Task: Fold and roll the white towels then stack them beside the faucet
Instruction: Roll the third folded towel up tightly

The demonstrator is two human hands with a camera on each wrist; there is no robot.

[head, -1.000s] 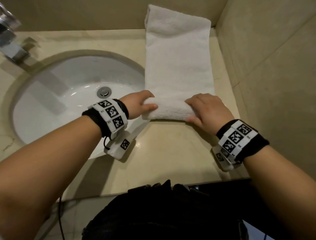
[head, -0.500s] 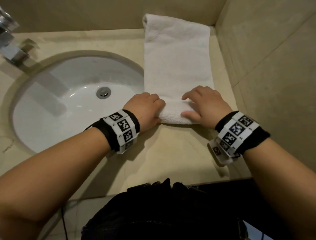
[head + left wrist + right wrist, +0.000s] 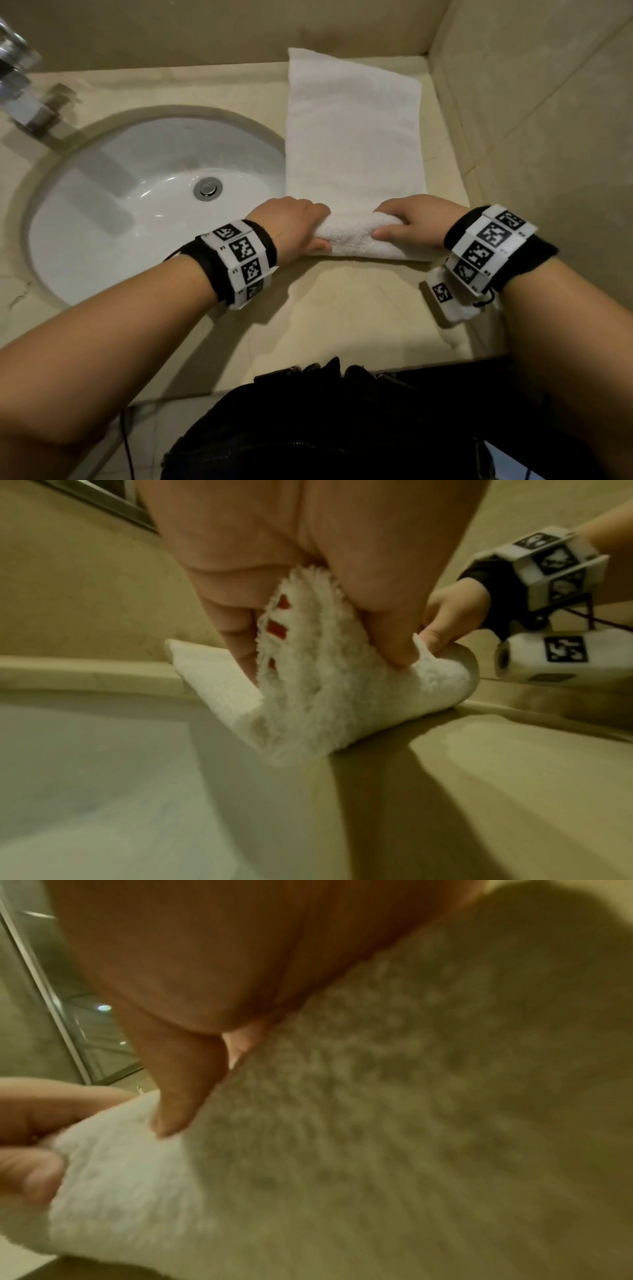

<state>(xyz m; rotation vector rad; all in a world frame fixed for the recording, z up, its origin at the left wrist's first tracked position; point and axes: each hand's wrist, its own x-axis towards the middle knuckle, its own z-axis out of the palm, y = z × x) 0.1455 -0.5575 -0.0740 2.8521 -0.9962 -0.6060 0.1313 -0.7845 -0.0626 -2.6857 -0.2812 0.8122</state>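
Far left: faucet (image 3: 20, 85) at the counter edge, no rolled towels visible beside it, so the stack is not started as far as the head view shows. Sink (image 3: 68, 219) next, drain in the middle. Then the left hand (image 3: 294, 226), fingers curled over the near end of the white towel (image 3: 352, 137), thumb underneath; the left wrist view shows thumb and fingers pinching the rolled end, red marks on the fabric between the layers. Towel is folded into a long strip lying on the counter (image 3: 342, 308) between sink and side wall (image 3: 531, 120), its far end against the back wall. Right hand (image 3: 414, 222) grips the same rolled end from the other side, fingers curled over the top, thumb at the front; the right wrist view is blurred, mostly towel pile.

Progress, judged: fold looks done, roll just begun, only the near end is turned over, most of the strip still flat. Left: finish the roll, carry it to the faucet, repeat for any other towels (none in view).

Versus half a second ago: both hands sat flatter on the end, now they curl round a thicker, raised roll. A second ago the end was barely turned.
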